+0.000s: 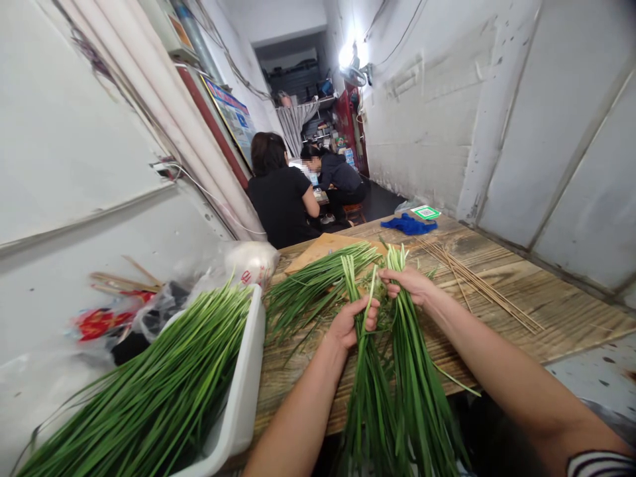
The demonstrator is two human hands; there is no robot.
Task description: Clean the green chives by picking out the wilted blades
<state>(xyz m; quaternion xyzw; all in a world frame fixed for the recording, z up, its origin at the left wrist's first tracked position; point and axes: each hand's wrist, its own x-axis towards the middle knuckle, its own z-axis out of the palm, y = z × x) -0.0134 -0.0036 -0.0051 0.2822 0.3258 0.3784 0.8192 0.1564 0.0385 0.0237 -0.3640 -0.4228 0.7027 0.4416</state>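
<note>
My left hand (356,320) is closed around a bunch of garlic chives (368,391), pale stem ends up and green leaves hanging over the table's near edge. One pale stem stands apart from that bunch, leaning toward my right hand. My right hand (405,285) is closed on a second bunch of garlic chives (415,371), its thumb and forefinger pointing at the loose stem; whether they touch it I cannot tell. Beyond my hands a pile of chives (318,278) lies on the wooden table (497,285) among loose trimmings.
At the left, a white plastic bin (251,377) holds many more chives. Thin sticks (477,285), a blue cloth (410,225) and a green QR card (426,212) lie on the table. Plastic bags (253,258) stand behind the bin. Two people sit beyond the table.
</note>
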